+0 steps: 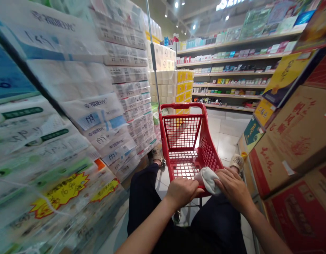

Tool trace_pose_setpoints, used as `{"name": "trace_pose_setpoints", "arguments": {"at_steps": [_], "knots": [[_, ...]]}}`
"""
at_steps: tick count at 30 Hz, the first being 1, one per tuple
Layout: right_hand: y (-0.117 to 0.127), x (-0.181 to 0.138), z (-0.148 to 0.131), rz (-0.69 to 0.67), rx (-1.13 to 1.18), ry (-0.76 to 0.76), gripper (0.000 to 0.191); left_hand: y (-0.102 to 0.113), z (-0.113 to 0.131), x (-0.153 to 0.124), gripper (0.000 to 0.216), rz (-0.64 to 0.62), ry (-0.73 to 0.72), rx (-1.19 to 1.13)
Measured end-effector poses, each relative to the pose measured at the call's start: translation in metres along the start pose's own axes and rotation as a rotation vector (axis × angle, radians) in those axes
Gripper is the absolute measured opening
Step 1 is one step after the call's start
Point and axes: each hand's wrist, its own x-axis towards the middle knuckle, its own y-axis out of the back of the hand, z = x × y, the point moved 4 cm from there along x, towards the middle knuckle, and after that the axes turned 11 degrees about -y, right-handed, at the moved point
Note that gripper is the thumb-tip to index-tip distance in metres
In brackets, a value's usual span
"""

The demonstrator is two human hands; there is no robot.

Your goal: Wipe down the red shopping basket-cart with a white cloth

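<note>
Between my legs stands a red plastic shopping cart with lattice walls; nothing shows in its basket. My left hand is closed around the cart's near rim, fingers curled over the edge. A white cloth lies bunched over the same rim, close to its right corner. My right hand presses and grips this cloth against the cart, with the fingertips partly hidden behind the folds. A thin metal pole rises from the cart's far left corner.
Stacked tissue packs with handwritten prices form a wall on my left. Cardboard boxes are piled close on the right. Shelves of small packaged goods stand across the far end, beyond the tiled floor.
</note>
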Motion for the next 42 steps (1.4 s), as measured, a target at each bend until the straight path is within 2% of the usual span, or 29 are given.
{"name": "trace_pose_setpoints", "arguments": {"at_steps": [4,8,13,17,26,30,35,39,42], "knots": [[0.002,0.008,0.013,0.007,0.008,0.034,0.022,-0.001,0.002,0.008,0.042,0.023,-0.022,0.044],[0.001,0.010,0.013,0.056,0.031,0.028,0.022,-0.003,0.010,0.012,0.041,0.067,-0.048,0.083],[-0.002,-0.001,0.008,0.173,0.104,0.053,0.015,0.001,0.017,0.005,0.040,0.192,-0.086,0.165],[-0.002,-0.009,0.005,0.206,0.149,0.062,0.012,0.005,0.022,0.000,0.042,0.273,-0.121,0.198],[0.000,-0.023,0.001,0.278,0.162,0.086,0.012,0.002,0.025,-0.005,0.045,0.282,-0.155,0.178],[-0.003,-0.014,0.006,0.254,0.121,0.045,0.016,-0.005,0.010,0.003,0.043,0.189,-0.150,0.138],[-0.013,0.014,0.010,0.210,0.009,-0.030,0.022,-0.008,-0.022,0.022,0.045,0.069,-0.071,0.082],[-0.030,0.040,0.011,0.155,-0.064,-0.078,0.027,-0.006,-0.051,0.036,0.039,0.037,0.006,0.054],[-0.044,0.059,0.008,0.131,-0.073,-0.111,0.027,-0.009,-0.076,0.045,0.039,0.032,0.133,0.096]]}}
